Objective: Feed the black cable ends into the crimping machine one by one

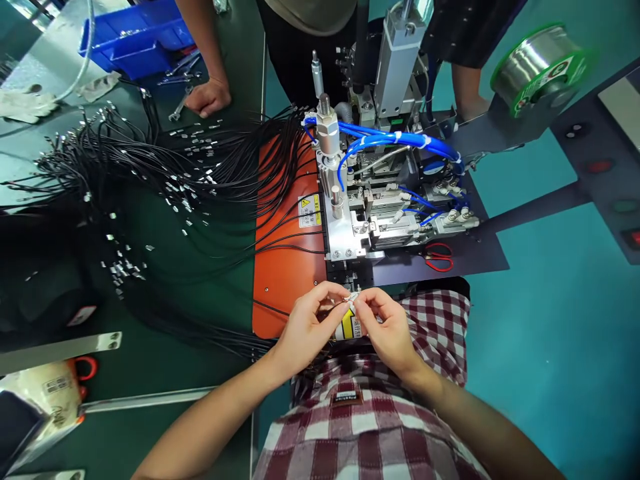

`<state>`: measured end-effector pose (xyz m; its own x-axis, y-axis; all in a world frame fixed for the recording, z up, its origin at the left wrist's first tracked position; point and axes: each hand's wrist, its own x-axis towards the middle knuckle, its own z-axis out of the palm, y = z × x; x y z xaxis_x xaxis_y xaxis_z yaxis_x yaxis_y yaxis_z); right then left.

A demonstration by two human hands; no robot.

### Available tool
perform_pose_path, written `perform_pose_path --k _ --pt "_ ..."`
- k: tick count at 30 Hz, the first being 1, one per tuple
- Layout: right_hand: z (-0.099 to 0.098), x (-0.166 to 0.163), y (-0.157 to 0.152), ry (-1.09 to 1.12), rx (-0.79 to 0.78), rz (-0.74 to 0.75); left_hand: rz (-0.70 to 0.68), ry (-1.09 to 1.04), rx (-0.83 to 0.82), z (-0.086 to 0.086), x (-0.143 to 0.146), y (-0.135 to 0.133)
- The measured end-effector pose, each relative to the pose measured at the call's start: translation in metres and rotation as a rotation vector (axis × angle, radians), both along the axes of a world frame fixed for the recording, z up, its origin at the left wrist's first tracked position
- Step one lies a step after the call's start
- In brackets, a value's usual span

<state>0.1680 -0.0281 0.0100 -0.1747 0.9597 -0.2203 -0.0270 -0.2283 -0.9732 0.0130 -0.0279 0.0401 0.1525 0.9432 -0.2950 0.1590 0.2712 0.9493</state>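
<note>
My left hand [307, 327] is closed in a pinch at the front edge of the machine. A black cable [270, 307] runs across the orange plate [287, 283] into it. Fingertip to fingertip with it, my right hand [393, 333] pinches a small whitish connector [353, 297] at the cable's end; its details are too small to make out. Just below the fingers shows a yellow and white label [347, 325]. Right ahead stands the machine's metal fixture [343, 230], with several black cables leading into its left side.
Bundled black cables [135, 157] with metal ends spread over the dark green table [200, 400]. Red-handled scissors [439, 257] lie right of the fixture. A solder spool [543, 63] hangs at upper right. Opposite, another person's hand [209, 98] rests near a blue bin [135, 40].
</note>
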Motion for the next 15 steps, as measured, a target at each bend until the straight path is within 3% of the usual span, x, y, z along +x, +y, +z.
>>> perform_pose_path --k 6,10,15 --pt "0.002 0.0011 -0.0008 -0.09 0.048 0.048 0.067 0.066 0.036 0.0028 0.0049 0.0014" --pt "0.0045 -0.0005 -0.001 -0.108 0.067 0.041 0.145 -0.156 -0.121 0.0019 0.0071 0.005" --pt "-0.0002 -0.0044 -0.0004 -0.149 0.123 0.038 0.135 -0.415 -0.289 -0.0037 0.0059 0.0103"
